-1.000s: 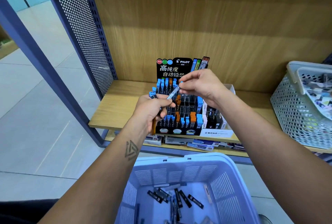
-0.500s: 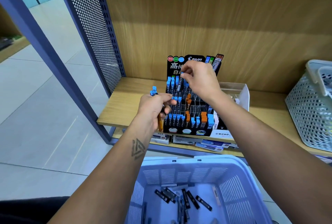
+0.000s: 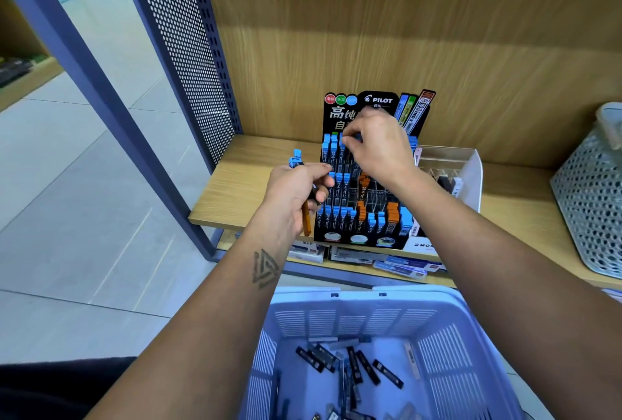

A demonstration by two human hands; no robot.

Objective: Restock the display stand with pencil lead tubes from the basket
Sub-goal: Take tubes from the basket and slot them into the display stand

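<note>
A black Pilot display stand (image 3: 370,197) sits on the wooden shelf (image 3: 255,180), its rows holding blue- and orange-capped lead tubes. My right hand (image 3: 377,147) is over the top row and pinches a blue-capped tube (image 3: 344,141) at a slot there. My left hand (image 3: 296,194) hovers just left of the stand and grips a small bunch of tubes (image 3: 297,159), blue caps sticking up and an orange tube hanging below. The lilac basket (image 3: 447,328) below holds several loose black tubes (image 3: 356,365).
A clear plastic box (image 3: 468,167) stands right of the stand. A grey perforated basket (image 3: 592,204) sits at the shelf's right end. A blue perforated panel (image 3: 188,49) borders the shelf on the left. Flat packets (image 3: 400,265) lie on the lower shelf.
My right hand carried a blue-capped tube from my left hand up to the stand's top row and now holds it at a slot. The view shifted closer and slightly left.
</note>
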